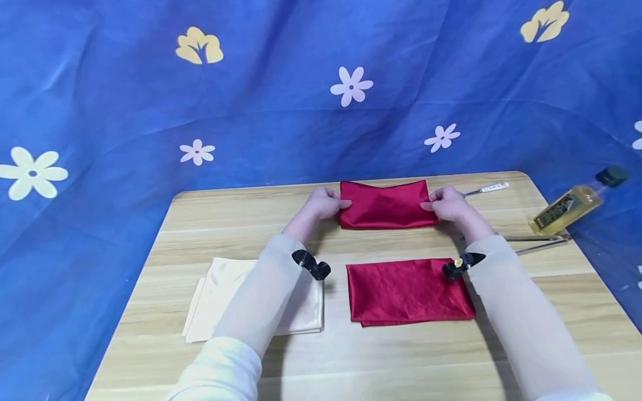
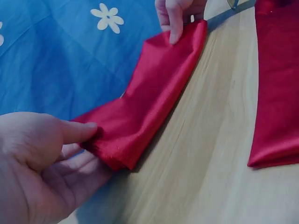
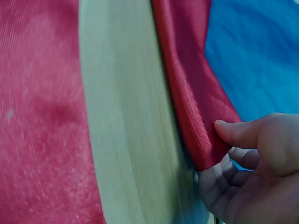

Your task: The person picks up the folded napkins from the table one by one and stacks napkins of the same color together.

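A folded red satin cloth [image 1: 386,207] spans the far edge of the table between both hands. My left hand [image 1: 325,203] pinches its left end, thumb on top and fingers underneath, as the left wrist view shows [image 2: 51,158]. At the other end my right hand [image 1: 448,204] pinches the cloth between thumb and fingers, also seen in the right wrist view with the thumb on the satin [image 3: 252,163]. The cloth's upper edge sags between the two grips. Nearer the front lies a second folded red cloth [image 1: 408,292], flat, below the right wrist.
Folded white cloths [image 1: 225,289] lie stacked at left, partly under the left forearm. At right stands a bottle of yellow liquid [image 1: 569,209] with a dark cap. Metal utensils [image 1: 541,245] lie by it, and a patterned handle [image 1: 494,187] shows beyond the right hand. Blue flowered fabric hangs behind.
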`<state>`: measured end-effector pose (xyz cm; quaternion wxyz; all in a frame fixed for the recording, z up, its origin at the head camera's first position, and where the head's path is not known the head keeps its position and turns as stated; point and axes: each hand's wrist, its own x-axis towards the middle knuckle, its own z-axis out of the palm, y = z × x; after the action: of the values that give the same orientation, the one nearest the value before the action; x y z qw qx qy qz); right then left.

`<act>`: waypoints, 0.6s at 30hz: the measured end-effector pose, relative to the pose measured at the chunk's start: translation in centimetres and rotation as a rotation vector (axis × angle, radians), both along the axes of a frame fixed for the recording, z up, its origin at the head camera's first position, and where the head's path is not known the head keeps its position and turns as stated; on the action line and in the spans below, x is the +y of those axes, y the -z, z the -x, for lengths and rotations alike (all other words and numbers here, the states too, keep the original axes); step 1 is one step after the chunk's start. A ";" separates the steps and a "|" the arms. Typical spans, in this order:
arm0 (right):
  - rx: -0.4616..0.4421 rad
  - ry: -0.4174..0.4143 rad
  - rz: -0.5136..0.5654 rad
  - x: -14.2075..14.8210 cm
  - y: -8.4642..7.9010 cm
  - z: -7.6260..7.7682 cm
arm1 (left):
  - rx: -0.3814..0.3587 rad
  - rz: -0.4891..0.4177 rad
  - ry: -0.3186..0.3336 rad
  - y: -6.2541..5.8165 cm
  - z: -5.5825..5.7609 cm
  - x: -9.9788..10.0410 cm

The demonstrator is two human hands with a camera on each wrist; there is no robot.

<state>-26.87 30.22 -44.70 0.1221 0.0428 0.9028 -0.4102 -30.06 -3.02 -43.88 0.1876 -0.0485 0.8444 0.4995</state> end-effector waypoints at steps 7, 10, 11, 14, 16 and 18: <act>-0.040 -0.018 0.120 0.3 -0.8 -0.8 | -0.065 -0.254 -0.044 1.0 -0.2 -0.7; -0.039 0.006 0.146 0.3 -0.7 -0.8 | -0.099 -0.304 -0.075 1.2 -0.2 -0.8; -0.046 0.016 0.156 0.3 -0.7 -0.8 | -0.107 -0.312 -0.086 1.2 -0.3 -0.8; -0.077 0.029 0.179 0.4 -0.4 -0.7 | -0.109 -0.261 -0.095 1.1 -0.4 -0.7; -0.102 0.033 0.186 0.5 -0.2 -0.8 | -0.096 -0.196 -0.077 1.0 -0.6 -0.5; -0.122 0.033 0.199 0.5 -0.2 -0.9 | -0.080 -0.142 -0.056 0.9 -0.7 -0.3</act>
<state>-25.94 30.71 -44.54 0.1735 0.0704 0.8478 -0.4962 -29.38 -3.36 -44.74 0.2098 -0.0788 0.7971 0.5607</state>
